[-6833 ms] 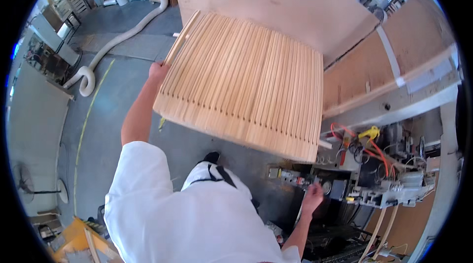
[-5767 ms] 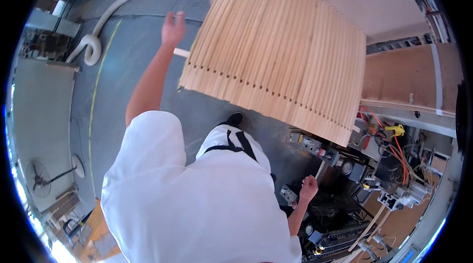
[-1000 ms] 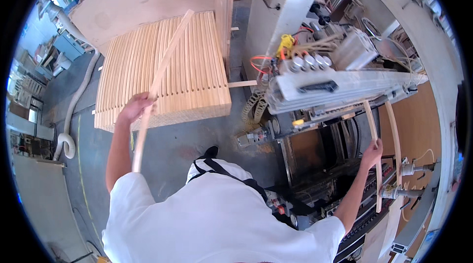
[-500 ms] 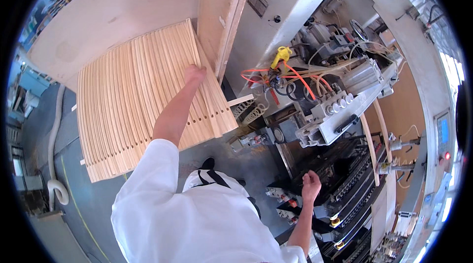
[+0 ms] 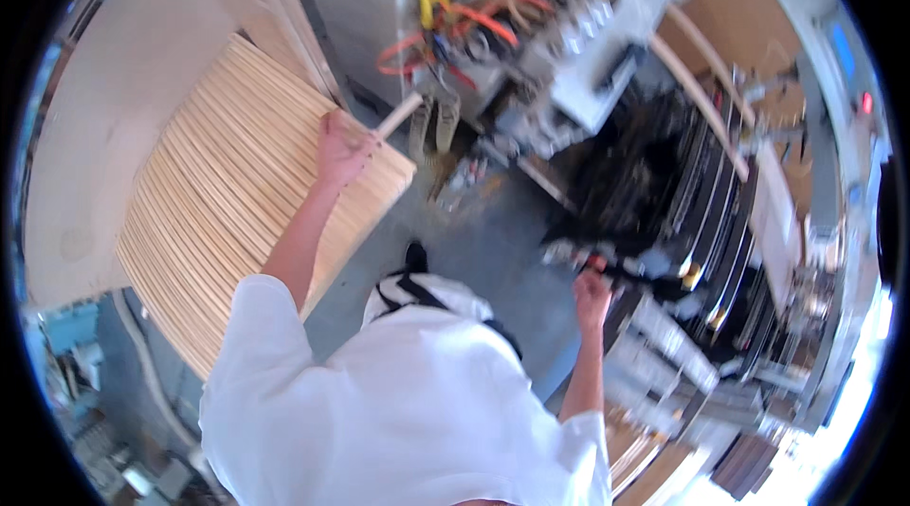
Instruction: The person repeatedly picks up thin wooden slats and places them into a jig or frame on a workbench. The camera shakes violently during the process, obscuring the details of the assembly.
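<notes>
Wooden slats (image 5: 218, 193) lie side by side under my left hand (image 5: 346, 151), the nearer one.
From where I watch, their long axis runs upper left to lower right; that hand sits near their lower-right ends, fingers bent down, though blur keeps me from telling whether it grips one. My right hand (image 5: 592, 302) is well apart, fingers curled, how tightly unclear, nothing visible in it.

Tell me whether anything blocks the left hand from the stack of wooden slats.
Nothing visible does: the left hand lies over the stack of wooden slats, near its upper-right edge in the picture. Blur hides the exact contact.
</notes>
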A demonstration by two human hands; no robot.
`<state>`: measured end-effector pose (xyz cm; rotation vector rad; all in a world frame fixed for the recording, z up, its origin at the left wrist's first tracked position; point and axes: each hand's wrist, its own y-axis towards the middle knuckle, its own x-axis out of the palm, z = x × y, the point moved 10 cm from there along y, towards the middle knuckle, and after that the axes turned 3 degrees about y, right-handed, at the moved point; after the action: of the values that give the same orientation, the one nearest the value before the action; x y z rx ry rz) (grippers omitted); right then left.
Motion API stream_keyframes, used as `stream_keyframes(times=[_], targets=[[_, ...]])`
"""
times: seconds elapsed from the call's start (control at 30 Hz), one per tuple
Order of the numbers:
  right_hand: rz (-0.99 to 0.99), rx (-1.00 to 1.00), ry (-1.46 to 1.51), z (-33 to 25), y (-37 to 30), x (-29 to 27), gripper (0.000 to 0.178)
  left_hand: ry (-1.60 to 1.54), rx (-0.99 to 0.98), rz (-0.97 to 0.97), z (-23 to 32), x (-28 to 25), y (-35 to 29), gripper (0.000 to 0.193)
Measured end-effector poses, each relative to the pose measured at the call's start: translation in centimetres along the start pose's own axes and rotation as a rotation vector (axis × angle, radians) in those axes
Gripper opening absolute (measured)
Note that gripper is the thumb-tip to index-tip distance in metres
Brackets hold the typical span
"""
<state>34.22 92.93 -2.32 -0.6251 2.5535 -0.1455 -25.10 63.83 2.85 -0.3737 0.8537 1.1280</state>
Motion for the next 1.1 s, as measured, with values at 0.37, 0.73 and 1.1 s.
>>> stream_keyframes(times=[0.37, 0.73, 1.1], targets=[[0.157, 0.111, -0.065, 3.0, -11.9, -3.9, 0.036, 0.346, 0.298, -0.013, 7.0, 4.3, -7.4, 0.088], [0.555, 0.154, -0.208, 5.3, -30.8, -17.9, 0.023, 0.450, 0.352, 0.013, 4.0, 7.3, -5.8, 0.077], [1.270, 0.162, -0.895, 5.8, -52.4, -32.1, 0.026, 0.386, 0.537, 0.134, 1.7, 6.2, -0.6, 0.040]])
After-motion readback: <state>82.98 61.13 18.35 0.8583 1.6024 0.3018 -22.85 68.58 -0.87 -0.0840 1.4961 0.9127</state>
